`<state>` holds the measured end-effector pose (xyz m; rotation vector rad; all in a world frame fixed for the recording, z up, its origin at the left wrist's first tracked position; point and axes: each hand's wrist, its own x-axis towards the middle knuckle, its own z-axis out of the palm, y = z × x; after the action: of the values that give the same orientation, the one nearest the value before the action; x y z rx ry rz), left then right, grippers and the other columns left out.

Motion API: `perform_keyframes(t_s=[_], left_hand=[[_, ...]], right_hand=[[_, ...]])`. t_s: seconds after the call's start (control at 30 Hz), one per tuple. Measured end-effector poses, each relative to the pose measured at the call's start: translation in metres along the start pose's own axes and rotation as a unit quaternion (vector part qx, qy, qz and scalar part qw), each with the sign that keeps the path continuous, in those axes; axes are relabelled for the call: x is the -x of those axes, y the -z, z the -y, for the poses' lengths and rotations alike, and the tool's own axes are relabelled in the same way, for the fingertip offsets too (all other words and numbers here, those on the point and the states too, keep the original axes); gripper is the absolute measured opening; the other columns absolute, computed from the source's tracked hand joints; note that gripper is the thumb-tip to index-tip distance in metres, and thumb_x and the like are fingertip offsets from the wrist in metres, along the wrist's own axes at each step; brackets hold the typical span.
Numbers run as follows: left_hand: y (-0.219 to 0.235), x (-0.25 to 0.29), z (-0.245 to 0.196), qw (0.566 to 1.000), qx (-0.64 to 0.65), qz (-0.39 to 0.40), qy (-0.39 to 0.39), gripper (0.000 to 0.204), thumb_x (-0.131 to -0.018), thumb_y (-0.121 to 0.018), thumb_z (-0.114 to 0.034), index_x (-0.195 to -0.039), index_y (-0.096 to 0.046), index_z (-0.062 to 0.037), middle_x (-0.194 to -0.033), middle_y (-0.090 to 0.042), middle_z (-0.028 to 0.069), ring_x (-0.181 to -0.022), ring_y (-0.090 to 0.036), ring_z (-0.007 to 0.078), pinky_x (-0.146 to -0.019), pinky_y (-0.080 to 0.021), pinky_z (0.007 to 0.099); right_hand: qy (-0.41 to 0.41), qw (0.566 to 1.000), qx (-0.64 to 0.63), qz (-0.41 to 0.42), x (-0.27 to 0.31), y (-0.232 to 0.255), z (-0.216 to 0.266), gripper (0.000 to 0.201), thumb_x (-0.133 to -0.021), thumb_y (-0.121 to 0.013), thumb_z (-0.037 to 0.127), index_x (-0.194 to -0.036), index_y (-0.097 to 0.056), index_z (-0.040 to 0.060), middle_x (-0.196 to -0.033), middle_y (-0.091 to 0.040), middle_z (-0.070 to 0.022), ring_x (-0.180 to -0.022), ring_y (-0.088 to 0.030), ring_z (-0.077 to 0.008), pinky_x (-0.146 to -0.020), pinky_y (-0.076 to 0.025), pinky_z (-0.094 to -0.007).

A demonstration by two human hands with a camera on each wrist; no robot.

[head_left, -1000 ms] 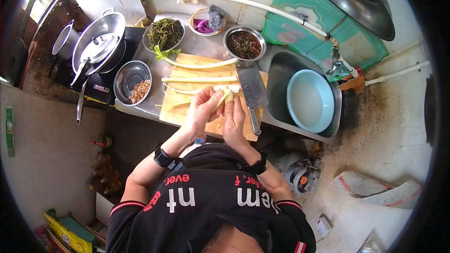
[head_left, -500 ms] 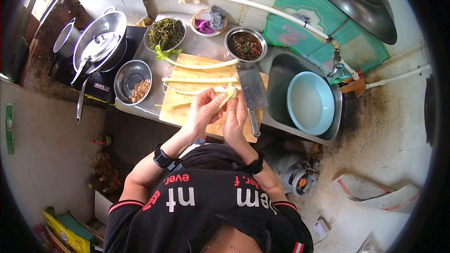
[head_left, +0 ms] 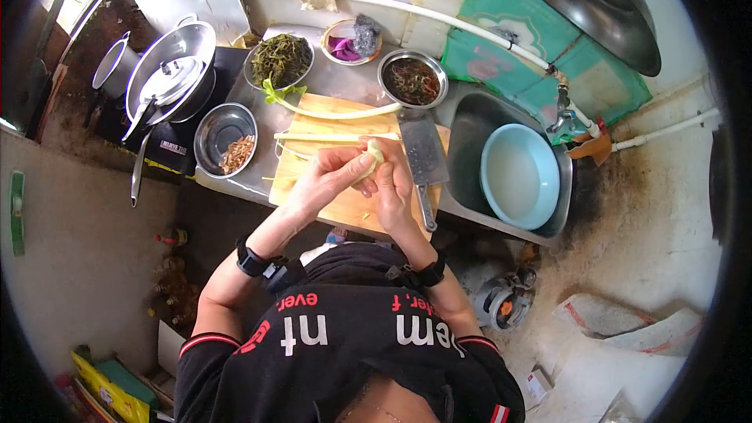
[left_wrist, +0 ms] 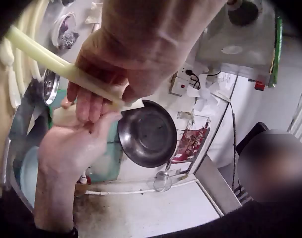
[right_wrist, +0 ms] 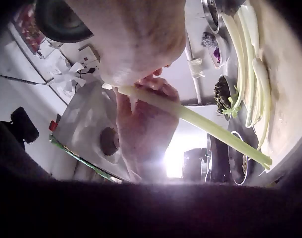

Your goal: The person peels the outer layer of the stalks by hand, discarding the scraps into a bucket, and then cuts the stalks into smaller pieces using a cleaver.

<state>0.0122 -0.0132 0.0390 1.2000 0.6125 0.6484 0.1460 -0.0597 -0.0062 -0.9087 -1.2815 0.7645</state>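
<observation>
Both hands meet above the wooden cutting board [head_left: 329,201]. My left hand [head_left: 333,176] has its fingers curled round a pale green celery stalk [right_wrist: 215,134], which slants out past it in the right wrist view. At the stalk's end, my right hand [head_left: 394,188] pinches with thumb and fingers; its fingertips are partly hidden. In the left wrist view the same stalk [left_wrist: 47,59] crosses under my left hand [left_wrist: 136,44]. More stalks lie on the board, one a leafy stalk [head_left: 345,113]. A cleaver [head_left: 424,149] rests at the board's right side.
Behind the board stand a bowl of greens [head_left: 280,61], a bowl with purple pieces [head_left: 343,47] and a bowl of dark strips [head_left: 413,80]. Left are a steel bowl [head_left: 211,137] and a lidded pan [head_left: 172,78]. A blue basin [head_left: 519,176] sits in the sink at right.
My left hand and forearm have shifted slightly left, and the held stalk's pale end has tilted between the hands. The right hand's fingers have moved around that end.
</observation>
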Motion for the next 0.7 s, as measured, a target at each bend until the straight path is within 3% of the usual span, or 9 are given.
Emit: perform_keyframes(t_s=[0.17, 0.37, 0.43, 0.47, 0.5, 0.53, 0.57, 0.63, 0.7], left_hand=[[0.011, -0.007, -0.007, 0.998, -0.027, 0.053, 0.019, 0.031, -0.092, -0.052, -0.026, -0.093, -0.060, 0.0042, -0.079, -0.063, 0.0083, -0.071, -0.061, 0.0153, -0.067, -0.049, 0.0267], [0.006, -0.005, 0.004, 0.998, -0.038, 0.045, -0.003, 0.027, -0.092, -0.054, -0.024, -0.091, -0.062, 0.0027, -0.079, -0.064, 0.0072, -0.071, -0.060, 0.0137, -0.067, -0.048, 0.0253], [0.002, -0.004, 0.008, 0.999, -0.033, 0.019, 0.006, 0.023, -0.091, -0.056, -0.021, -0.090, -0.063, 0.0008, -0.081, -0.064, 0.0052, -0.071, -0.059, 0.0117, -0.067, -0.047, 0.0244], [-0.003, -0.003, 0.008, 1.000, 0.002, 0.014, 0.008, 0.021, -0.090, -0.056, -0.020, -0.089, -0.063, -0.0010, -0.078, -0.063, 0.0019, -0.068, -0.056, 0.0085, -0.063, -0.044, 0.0216], [-0.004, -0.002, 0.009, 1.000, 0.002, 0.016, 0.008, 0.021, -0.090, -0.056, -0.020, -0.089, -0.063, -0.0010, -0.078, -0.063, 0.0019, -0.068, -0.056, 0.0085, -0.063, -0.044, 0.0216], [-0.005, -0.002, 0.009, 1.000, 0.000, 0.003, 0.012, 0.020, -0.090, -0.056, -0.020, -0.088, -0.063, -0.0015, -0.076, -0.062, 0.0010, -0.066, -0.054, 0.0070, -0.061, -0.042, 0.0206], [-0.006, -0.002, 0.009, 1.000, -0.002, -0.010, 0.015, 0.020, -0.090, -0.056, -0.021, -0.088, -0.063, -0.0019, -0.074, -0.060, 0.0001, -0.064, -0.051, 0.0055, -0.058, -0.040, 0.0196], [-0.008, -0.003, 0.010, 1.000, 0.005, -0.020, 0.005, 0.020, -0.090, -0.057, -0.021, -0.087, -0.063, -0.0029, -0.070, -0.058, -0.0010, -0.060, -0.047, 0.0039, -0.054, -0.036, 0.0184], [-0.008, -0.001, 0.011, 0.999, -0.004, -0.033, 0.026, 0.025, -0.091, -0.056, -0.026, -0.085, -0.064, -0.0027, -0.069, -0.055, -0.0020, -0.063, -0.047, 0.0031, -0.055, -0.035, 0.0177]], right_hand=[[-0.066, 0.994, -0.080, 0.015, -0.001, 0.004, -0.005, 0.042, -0.099, -0.034, 0.032, -0.122, -0.047, 0.0008, -0.124, -0.046, -0.0104, -0.107, -0.048, -0.0179, -0.090, -0.039, -0.0297], [0.042, 0.997, 0.056, 0.041, -0.018, 0.012, 0.023, 0.037, -0.096, -0.040, 0.029, -0.123, -0.048, 0.0036, -0.124, -0.051, -0.0094, -0.117, -0.044, -0.0189, -0.101, -0.031, -0.0363], [0.050, 0.970, 0.230, 0.065, -0.025, 0.011, 0.038, 0.036, -0.094, -0.046, 0.028, -0.119, -0.051, 0.0027, -0.113, -0.058, -0.0088, -0.099, -0.055, -0.0174, -0.087, -0.044, -0.0321], [0.049, 0.970, 0.231, 0.064, -0.027, 0.010, 0.045, 0.036, -0.094, -0.046, 0.028, -0.119, -0.051, 0.0027, -0.113, -0.058, -0.0088, -0.099, -0.055, -0.0174, -0.087, -0.044, -0.0321], [-0.099, 0.985, 0.121, 0.067, -0.030, 0.008, 0.050, 0.037, -0.095, -0.045, 0.030, -0.116, -0.052, 0.0010, -0.110, -0.059, -0.0089, -0.089, -0.058, -0.0163, -0.078, -0.047, -0.0285], [-0.243, 0.968, 0.006, 0.067, -0.031, 0.007, 0.053, 0.038, -0.096, -0.044, 0.032, -0.113, -0.053, -0.0008, -0.107, -0.060, -0.0090, -0.079, -0.060, -0.0152, -0.069, -0.049, -0.0250], [-0.243, 0.968, 0.006, 0.066, -0.030, 0.006, 0.051, 0.038, -0.096, -0.044, 0.032, -0.113, -0.053, -0.0008, -0.107, -0.060, -0.0090, -0.079, -0.060, -0.0152, -0.069, -0.049, -0.0250], [-0.188, 0.980, -0.030, 0.059, -0.029, 0.006, 0.041, 0.040, -0.096, -0.043, 0.035, -0.108, -0.055, -0.0013, -0.099, -0.062, -0.0081, -0.061, -0.056, -0.0090, -0.049, -0.044, -0.0185], [-0.169, 0.982, -0.067, 0.053, -0.027, 0.006, 0.032, 0.040, -0.095, -0.045, 0.038, -0.104, -0.054, -0.0001, -0.092, -0.062, -0.0101, -0.059, -0.055, -0.0079, -0.047, -0.043, -0.0182]])
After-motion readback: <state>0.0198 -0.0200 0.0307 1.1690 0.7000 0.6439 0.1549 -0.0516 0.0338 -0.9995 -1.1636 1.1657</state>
